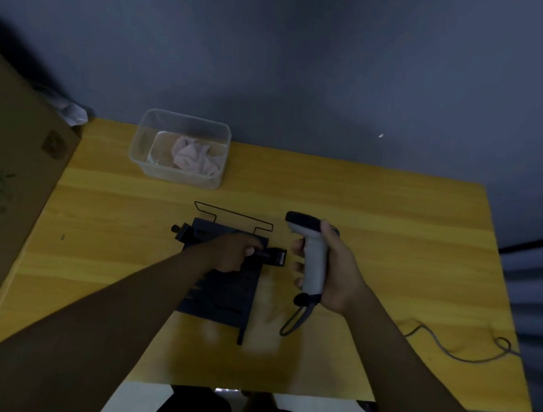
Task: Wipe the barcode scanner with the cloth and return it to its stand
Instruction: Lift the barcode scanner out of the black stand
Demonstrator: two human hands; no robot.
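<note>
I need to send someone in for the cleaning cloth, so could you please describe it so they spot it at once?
Start at the yellow wooden table and look to its far left corner, where a clear plastic tub stands near the wall. The cloth lies crumpled inside it. It is the only pale pink, soft thing here; the stand and barcode scanner nearby are hard, black and grey.

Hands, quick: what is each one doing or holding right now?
Left hand: resting on the black stand, fingers curled at its clamp; whether it grips cannot be told.
Right hand: closed around the grey barcode scanner, held upright above the table.
</note>
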